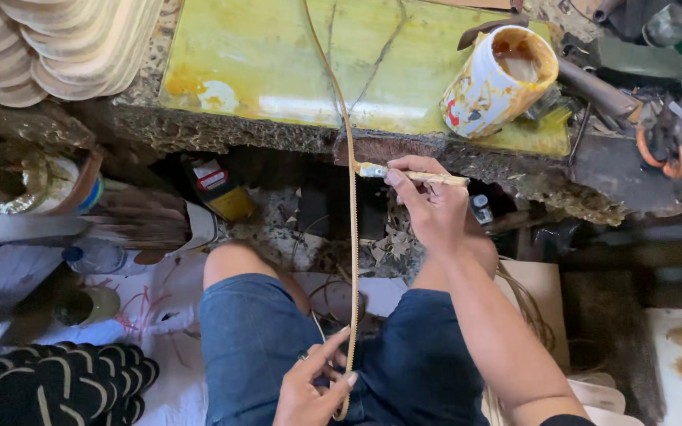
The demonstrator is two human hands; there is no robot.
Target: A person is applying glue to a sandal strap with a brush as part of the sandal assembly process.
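Observation:
My right hand [429, 207] grips a small brush [410, 175] by its glue-stained handle, its bristle end touching a long tan strip [350, 237]. That strip runs from the yellow-stained slab [278, 63] down to my lap. There my left hand [311, 388] pinches its lower end between thumb and fingers, above my blue shorts [254, 339]. A tilted tin of amber glue [500, 79] rests on the slab's right part, above my right hand.
Stacked pale soles [57, 47] lie at top left. Tins and a plastic bottle [92, 256] crowd the left floor, black-and-white woven pieces [57, 386] at bottom left. Tools and clutter [657, 118] fill the right. A yellow can [222, 193] stands under the slab.

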